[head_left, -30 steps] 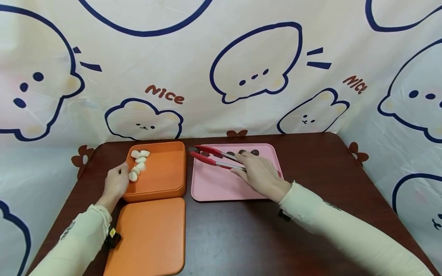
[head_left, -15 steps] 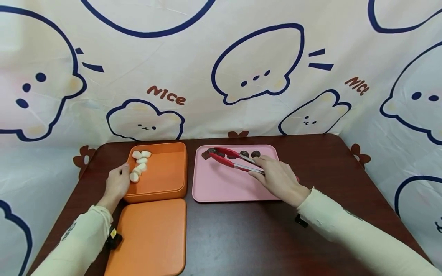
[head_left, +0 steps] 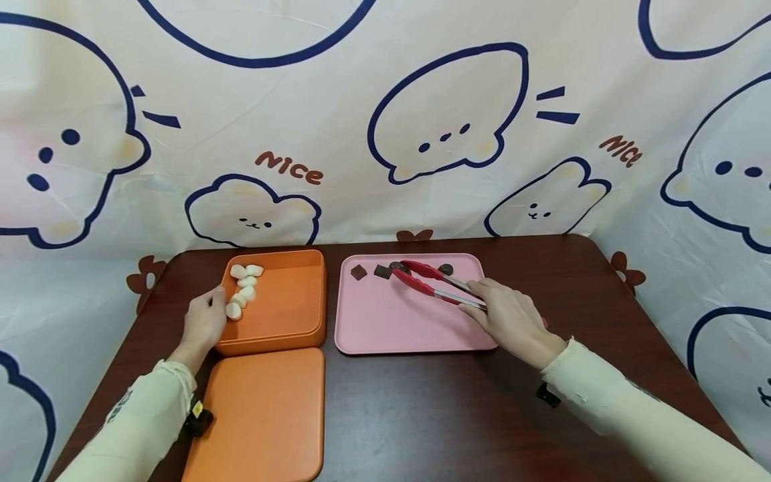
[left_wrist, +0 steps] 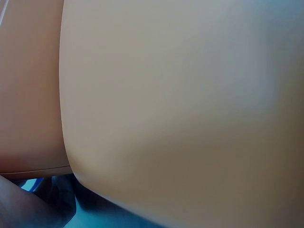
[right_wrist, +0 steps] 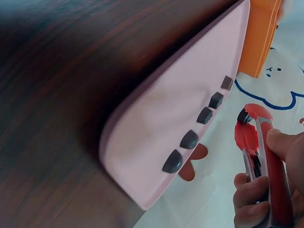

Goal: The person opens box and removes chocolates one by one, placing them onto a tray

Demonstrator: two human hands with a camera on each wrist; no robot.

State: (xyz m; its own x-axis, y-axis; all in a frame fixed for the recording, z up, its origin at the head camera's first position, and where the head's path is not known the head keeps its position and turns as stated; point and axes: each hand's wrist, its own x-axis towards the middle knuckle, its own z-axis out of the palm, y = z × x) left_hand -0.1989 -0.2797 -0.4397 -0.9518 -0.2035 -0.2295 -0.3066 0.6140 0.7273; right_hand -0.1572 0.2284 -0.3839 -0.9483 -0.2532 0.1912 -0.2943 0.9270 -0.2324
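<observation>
My right hand [head_left: 512,318] holds red-and-silver tongs [head_left: 446,286] above the pink tray [head_left: 409,328]. Between the red tips, a small dark chocolate-like piece [right_wrist: 243,116] is pinched, seen best in the right wrist view. Several similar dark pieces [right_wrist: 189,139] sit in a row along the tray's far side, the leftmost a brown square [head_left: 358,272]. On the left, my left hand [head_left: 205,321] grips the left wall of an orange box [head_left: 283,294]; its fingers are partly hidden. Several white rounded pieces [head_left: 243,296] lie along the box's left side.
An orange lid [head_left: 259,415] lies flat in front of the box and fills most of the left wrist view. Everything stands on a dark brown table [head_left: 409,415]. A patterned white cloth [head_left: 343,100] hangs behind and at both sides.
My right hand has drawn the tongs rightward, from the gap beside the box to over the middle of the tray's far row, uncovering the row's left end. The left hand stays on the box.
</observation>
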